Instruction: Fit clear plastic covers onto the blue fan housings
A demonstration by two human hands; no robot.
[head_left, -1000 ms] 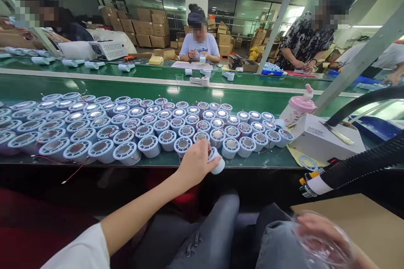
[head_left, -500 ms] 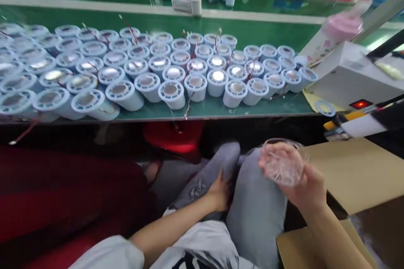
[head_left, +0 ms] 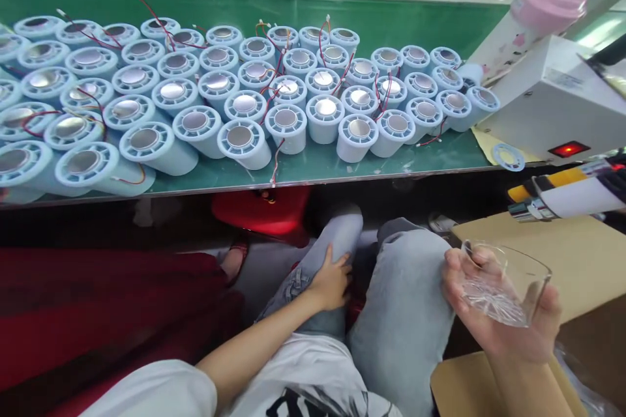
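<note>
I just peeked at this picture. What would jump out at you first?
A big crowd of pale round parts with shiny middles and red wires fills the green bench. Nearer, the right hand holds a clear cup at lower right, and the left hand rests on a knee.

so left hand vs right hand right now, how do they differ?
The left hand holds nothing and lies palm down on the jeans between the thighs; the right hand is turned palm up at the right knee, cupping a clear cup. The left hand's fingers lie flat on the denim, the right hand's curl round the tilted cup. Both are bare and sit below the edge of the green bench.
</note>
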